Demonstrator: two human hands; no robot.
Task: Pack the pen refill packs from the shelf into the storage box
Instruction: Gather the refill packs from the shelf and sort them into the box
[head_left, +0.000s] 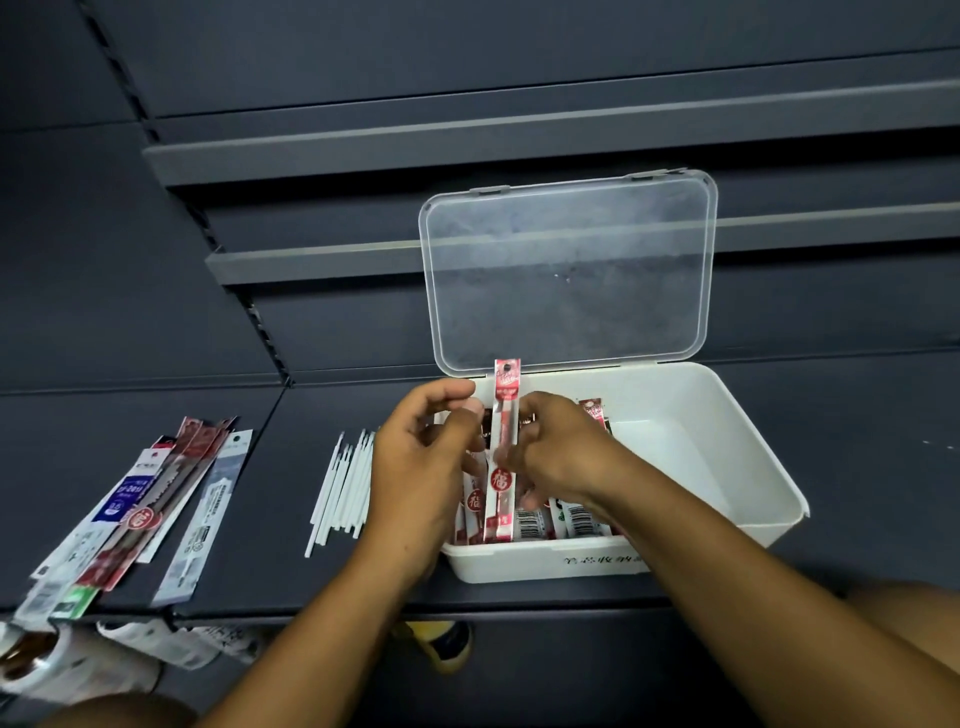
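Our forearms are extending from near edge toward box. With right hand (561, 457) we are pinching red refill pack (503, 441), holding it upright over left half of white storage box (753, 467). Left hand (421, 467) is curling fingers just beside pack's left edge; contact we cannot tell. More packs (571, 519) are lying flat inside box. Clear lid (566, 270) is standing open at far side. Loose packs (156, 493) and white sticks (343, 483) are lying on dark shelf (291, 571), left of box.
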